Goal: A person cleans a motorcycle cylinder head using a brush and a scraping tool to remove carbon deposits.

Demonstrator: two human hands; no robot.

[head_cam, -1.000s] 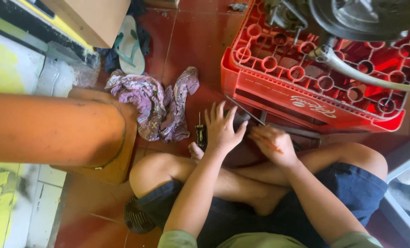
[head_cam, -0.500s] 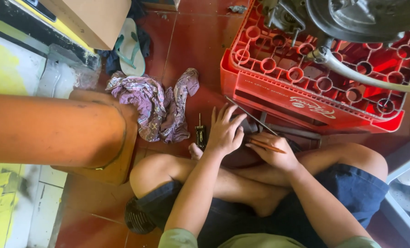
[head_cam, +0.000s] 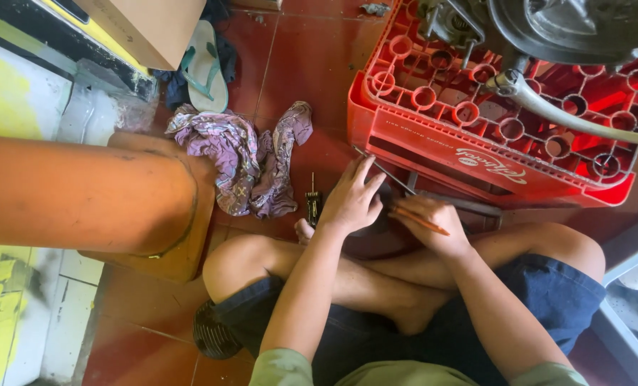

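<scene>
I sit cross-legged on a red tiled floor. My left hand [head_cam: 351, 200] rests with fingers spread on a dark object on the floor, which it mostly hides. Its fingertips touch a thin metal rod [head_cam: 382, 169] that leans against the red plastic crate [head_cam: 433, 146]. My right hand [head_cam: 433, 225] is closed around a thin orange stick-like tool [head_cam: 420, 221], just in front of the crate's lower edge. A small dark-handled screwdriver [head_cam: 313, 204] lies left of my left hand.
A grey engine part [head_cam: 547, 25] with a pale hose [head_cam: 569, 118] sits on the crate. A crumpled purple rag [head_cam: 240, 157] lies left of the screwdriver. An orange cylinder [head_cam: 76, 189] fills the left side, with a sandal [head_cam: 206, 66] and a cardboard box [head_cam: 147, 25] behind.
My right hand has shifted slightly down toward my leg, and the orange tool now shows in its fingers. My left hand has stayed in place, fingers spread.
</scene>
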